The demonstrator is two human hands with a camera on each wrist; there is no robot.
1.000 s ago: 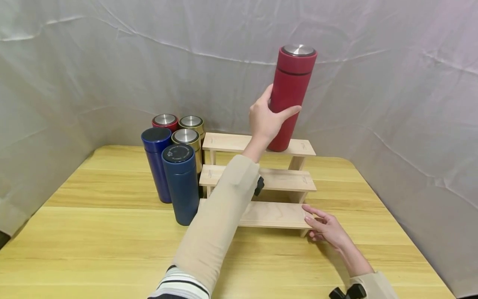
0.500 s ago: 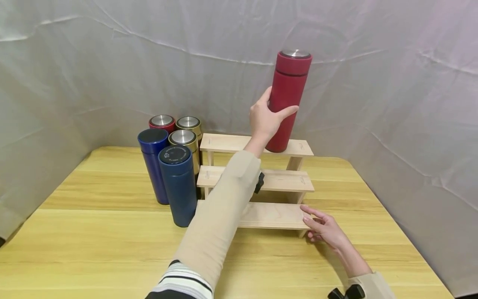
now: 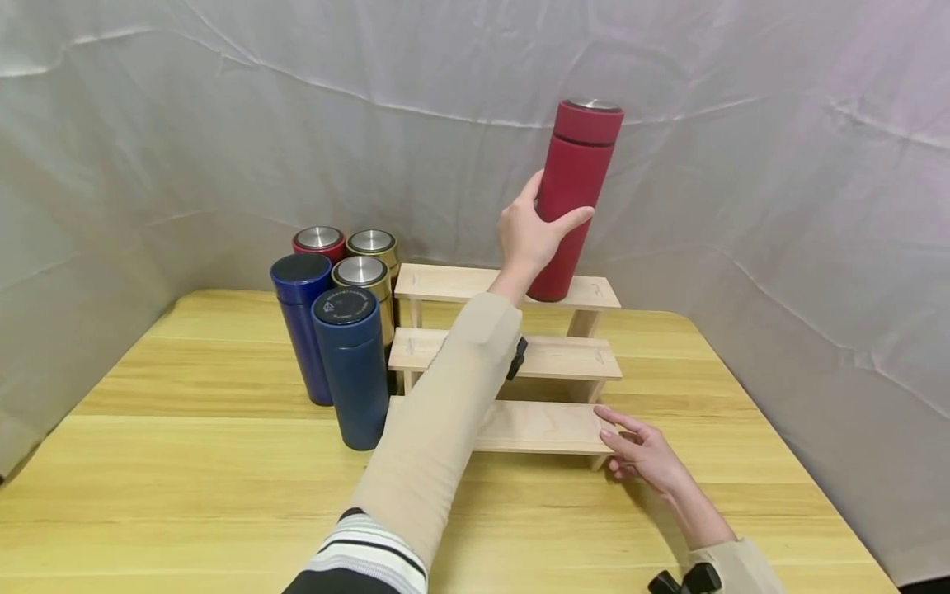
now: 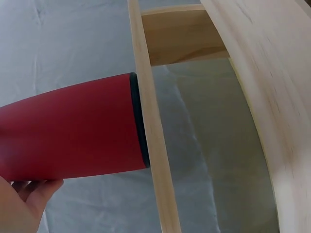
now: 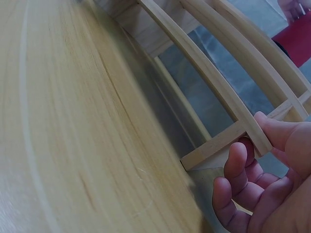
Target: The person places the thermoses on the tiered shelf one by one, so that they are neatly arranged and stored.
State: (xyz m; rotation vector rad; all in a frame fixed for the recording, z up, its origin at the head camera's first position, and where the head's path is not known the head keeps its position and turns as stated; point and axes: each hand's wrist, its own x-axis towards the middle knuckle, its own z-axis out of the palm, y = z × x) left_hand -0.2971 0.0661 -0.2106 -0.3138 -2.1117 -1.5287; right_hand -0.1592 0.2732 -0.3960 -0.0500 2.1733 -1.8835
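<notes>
My left hand grips a red thermos around its lower body, thumb on one side and fingers on the other. The thermos stands nearly upright, its silver lid on top. In the left wrist view its dark base ring meets the top board's edge. The board belongs to a three-tier wooden display stand. At the right end of the lowest tier, my right hand pinches the board. The right wrist view shows the thumb above this corner and curled fingers beneath it.
Left of the stand cluster several more thermoses: a dark blue one, a bright blue one, a red one and gold ones. All rest on a wood-grain table. A grey cloth hangs behind.
The view has shifted slightly. Over the second, the red thermos has come down a little relative to the top board; both hands keep their holds.
</notes>
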